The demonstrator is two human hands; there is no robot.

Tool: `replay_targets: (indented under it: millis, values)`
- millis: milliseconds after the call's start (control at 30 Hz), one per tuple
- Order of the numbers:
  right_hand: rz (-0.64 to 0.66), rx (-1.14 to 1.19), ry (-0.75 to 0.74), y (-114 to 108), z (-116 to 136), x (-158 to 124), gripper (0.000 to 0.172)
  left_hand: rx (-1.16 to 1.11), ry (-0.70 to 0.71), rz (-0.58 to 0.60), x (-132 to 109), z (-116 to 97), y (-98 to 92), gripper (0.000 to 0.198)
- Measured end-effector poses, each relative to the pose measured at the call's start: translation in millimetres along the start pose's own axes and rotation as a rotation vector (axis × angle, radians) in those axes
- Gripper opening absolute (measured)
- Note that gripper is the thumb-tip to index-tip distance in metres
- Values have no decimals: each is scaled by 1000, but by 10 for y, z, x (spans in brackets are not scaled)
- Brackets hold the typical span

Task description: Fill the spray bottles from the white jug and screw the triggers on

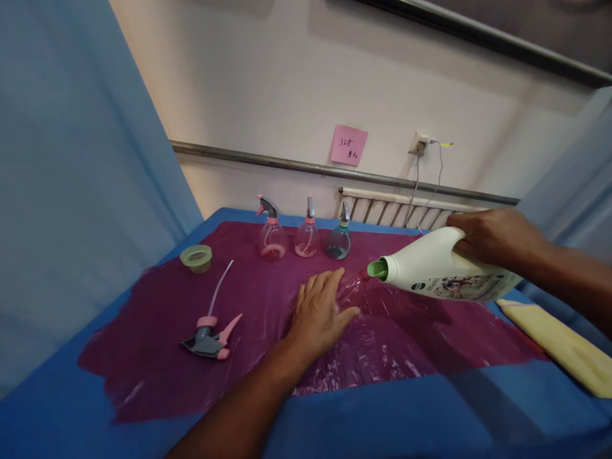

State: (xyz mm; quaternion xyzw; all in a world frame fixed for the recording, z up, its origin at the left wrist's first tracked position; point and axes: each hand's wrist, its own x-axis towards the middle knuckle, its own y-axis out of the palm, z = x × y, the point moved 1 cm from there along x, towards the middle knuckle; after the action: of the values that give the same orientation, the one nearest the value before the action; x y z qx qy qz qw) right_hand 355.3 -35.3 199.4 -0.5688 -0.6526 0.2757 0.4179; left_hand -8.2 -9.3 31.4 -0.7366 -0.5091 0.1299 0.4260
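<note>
Green cap (196, 257) far left of white jug (444, 271), on table (382, 414). Loose spray head (210, 338) also left of jug, nearer to camera. Three spray bottles (306, 239) stand behind, left of jug spout. Left hand (320, 312), fingers loosely curved around small clear bottle (352, 290) just under spout. Right hand (497, 239) grips jug handle, fingers closed, jug tipped. Judged: pouring step in hand; calls for steady tilt, spout over bottle mouth. Yellow cloth (559, 344) right of jug, lower

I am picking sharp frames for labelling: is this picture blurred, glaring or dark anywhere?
Head view: centre sharp, the white jug and left hand clear; head view: soft glare on the wrinkled plastic sheet beneath them; head view: the blue curtain and lower corners look dim and slightly smeared.
</note>
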Motion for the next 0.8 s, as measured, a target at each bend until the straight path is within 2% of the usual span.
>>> replay_targets:
  millis: [300,800]
  values:
    - [1,11,26,-40,10,0,16,4,19,-16,1,25,21,79]
    - [15,-25,-13,-117,28,-15,16,29,14,-19,5,24,31,80]
